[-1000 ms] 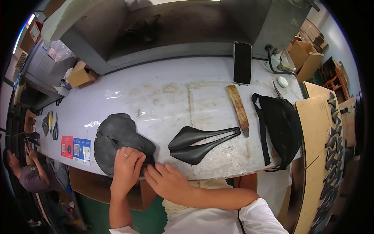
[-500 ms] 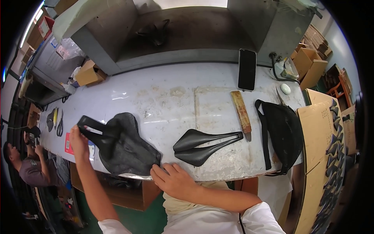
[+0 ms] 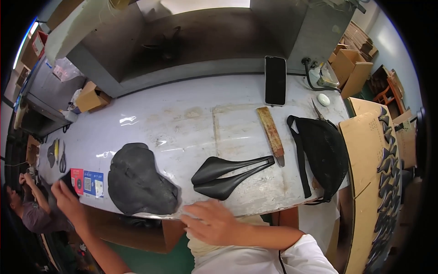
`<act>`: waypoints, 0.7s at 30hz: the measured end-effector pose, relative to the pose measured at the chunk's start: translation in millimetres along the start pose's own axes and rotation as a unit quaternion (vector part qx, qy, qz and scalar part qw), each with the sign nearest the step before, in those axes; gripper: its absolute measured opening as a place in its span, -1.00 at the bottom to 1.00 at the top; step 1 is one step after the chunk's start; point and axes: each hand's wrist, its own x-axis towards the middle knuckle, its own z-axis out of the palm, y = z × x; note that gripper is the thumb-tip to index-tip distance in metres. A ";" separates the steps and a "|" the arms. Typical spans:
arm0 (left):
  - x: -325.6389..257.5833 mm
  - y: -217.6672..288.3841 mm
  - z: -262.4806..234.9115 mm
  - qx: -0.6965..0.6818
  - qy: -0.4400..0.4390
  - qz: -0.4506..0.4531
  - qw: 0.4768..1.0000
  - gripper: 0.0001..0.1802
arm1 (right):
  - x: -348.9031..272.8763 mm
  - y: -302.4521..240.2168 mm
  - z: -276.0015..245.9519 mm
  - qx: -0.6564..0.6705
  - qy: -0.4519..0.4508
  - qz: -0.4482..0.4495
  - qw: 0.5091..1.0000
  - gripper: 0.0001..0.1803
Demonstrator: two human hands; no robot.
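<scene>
My left hand (image 3: 70, 206) is off the table's left front edge, fingers closed on a black bicycle saddle (image 3: 67, 178); only a dark sliver of it shows past the fingertips. Beside that hand a red and blue printed card (image 3: 87, 183) lies on the table. To its right rests a dark grey, saddle-shaped pad (image 3: 141, 182) with a dented top. My right hand (image 3: 207, 222) hovers at the front edge, holding nothing, its fingers apart. Just beyond it lies another black saddle (image 3: 212, 188) with a long central slot, nose pointing right.
A worn wooden-handled blade (image 3: 270, 130), a phone (image 3: 275, 80) and a black cloth pouch (image 3: 325, 157) lie on the right. Scissors (image 3: 62, 157) lie far left. A grey metal housing (image 3: 191, 71) borders the back. Cardboard with several saddle pieces (image 3: 387, 160) stands right; a person (image 3: 39, 217) works at left.
My left hand has moved left and down, lifting the black saddle off the grey pad. My right hand has left the pad's corner and drawn back to the right.
</scene>
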 end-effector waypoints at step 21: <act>-201.0 214.2 7.7 -0.500 -0.582 -0.301 0.566 -0.69 | -10.9 23.2 -59.1 -0.219 -0.138 0.149 0.954 -0.34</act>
